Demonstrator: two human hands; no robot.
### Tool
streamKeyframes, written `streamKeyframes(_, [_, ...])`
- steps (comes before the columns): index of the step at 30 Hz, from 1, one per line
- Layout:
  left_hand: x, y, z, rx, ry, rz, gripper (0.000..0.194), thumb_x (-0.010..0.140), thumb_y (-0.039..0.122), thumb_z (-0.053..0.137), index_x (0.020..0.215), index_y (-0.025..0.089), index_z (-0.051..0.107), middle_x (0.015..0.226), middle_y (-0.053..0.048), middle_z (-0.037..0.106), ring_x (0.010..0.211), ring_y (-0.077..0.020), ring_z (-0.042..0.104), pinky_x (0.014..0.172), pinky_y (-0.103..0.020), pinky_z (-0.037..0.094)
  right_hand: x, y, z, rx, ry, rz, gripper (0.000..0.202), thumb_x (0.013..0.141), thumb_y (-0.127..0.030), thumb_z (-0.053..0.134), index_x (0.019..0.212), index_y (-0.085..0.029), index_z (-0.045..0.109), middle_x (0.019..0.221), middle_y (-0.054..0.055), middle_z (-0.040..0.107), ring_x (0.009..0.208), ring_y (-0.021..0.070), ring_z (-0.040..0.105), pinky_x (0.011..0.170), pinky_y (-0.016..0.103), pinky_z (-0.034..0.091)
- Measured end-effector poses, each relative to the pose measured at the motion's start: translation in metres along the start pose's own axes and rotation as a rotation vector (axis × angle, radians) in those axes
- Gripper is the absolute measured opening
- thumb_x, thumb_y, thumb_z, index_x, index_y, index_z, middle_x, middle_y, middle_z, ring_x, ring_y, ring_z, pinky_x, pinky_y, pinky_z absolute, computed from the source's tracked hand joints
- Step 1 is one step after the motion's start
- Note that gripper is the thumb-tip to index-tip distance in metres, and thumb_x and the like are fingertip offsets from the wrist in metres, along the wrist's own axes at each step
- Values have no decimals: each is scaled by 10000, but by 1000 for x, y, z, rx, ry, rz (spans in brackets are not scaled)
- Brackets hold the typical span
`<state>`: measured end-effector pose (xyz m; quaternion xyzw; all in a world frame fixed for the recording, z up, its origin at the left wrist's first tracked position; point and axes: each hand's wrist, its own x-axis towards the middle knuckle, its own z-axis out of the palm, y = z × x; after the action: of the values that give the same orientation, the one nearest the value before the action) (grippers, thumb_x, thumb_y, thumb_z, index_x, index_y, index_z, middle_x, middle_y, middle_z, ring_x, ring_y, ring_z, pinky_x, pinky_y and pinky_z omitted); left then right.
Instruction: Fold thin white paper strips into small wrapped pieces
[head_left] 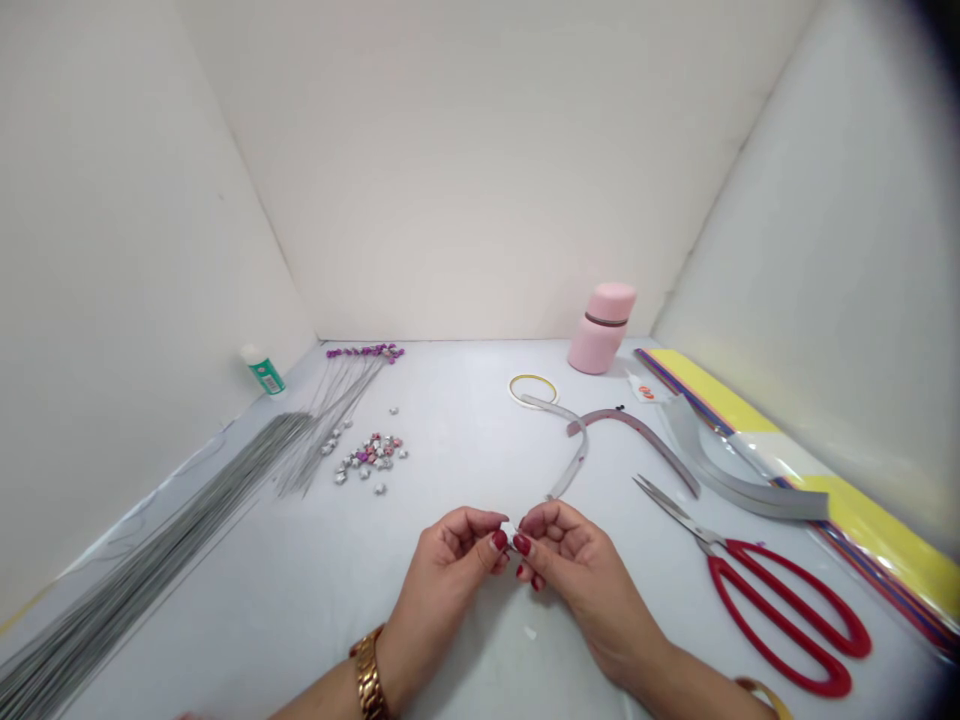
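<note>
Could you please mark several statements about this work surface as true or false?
1. Both hands, left and right, are at one small silvery folded star. True.
2. The scissors with long red handles lie left of the hands. False: they lie to the right.
3. The pale pink lidded bottle lies on its side. False: it stands upright.
4. The bundle of thin grey wires lies on the left side. True.
5. The gold-coloured metal watch band is on the right wrist. False: it is on the left wrist.
</note>
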<state>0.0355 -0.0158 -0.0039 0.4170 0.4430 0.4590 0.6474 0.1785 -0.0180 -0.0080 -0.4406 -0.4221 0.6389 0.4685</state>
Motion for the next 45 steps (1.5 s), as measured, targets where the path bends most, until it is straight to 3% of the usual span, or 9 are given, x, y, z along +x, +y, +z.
streamKeyframes(18, [-4, -6, 0, 22, -102, 113, 124, 767, 246, 596, 809, 132, 573, 671, -10, 619, 658, -119, 561, 635, -226, 423, 0, -4, -3, 165, -64, 98, 246, 695, -197, 687, 859, -176, 505, 603, -44, 596, 488, 58, 495, 478, 166, 347])
streamKeyframes(25, [-2, -7, -2, 41, -48, 80, 131, 757, 234, 607, 811, 119, 577, 698, -23, 621, 652, -108, 543, 631, -222, 424, 2, -5, -3, 143, -71, 97, 141, 685, -193, 691, 719, -143, 564, 606, -18, 609, 516, 65, 513, 489, 161, 363])
streamKeyframes(36, [-2, -5, 0, 47, -32, 70, 136, 749, 239, 608, 810, 121, 581, 676, -23, 618, 641, -115, 546, 622, -229, 425, 1, -7, -3, 147, -62, 97, 123, 676, -187, 696, 696, -148, 580, 585, -28, 605, 513, 62, 510, 485, 157, 360])
streamKeyframes(45, [-2, -3, 0, 49, -42, 53, 137, 753, 246, 601, 800, 119, 579, 684, -24, 608, 633, -110, 534, 622, -229, 426, 3, -6, -8, 168, -149, 130, 201, 698, -160, 682, 840, -158, 539, 651, -26, 613, 524, 58, 527, 517, 168, 368])
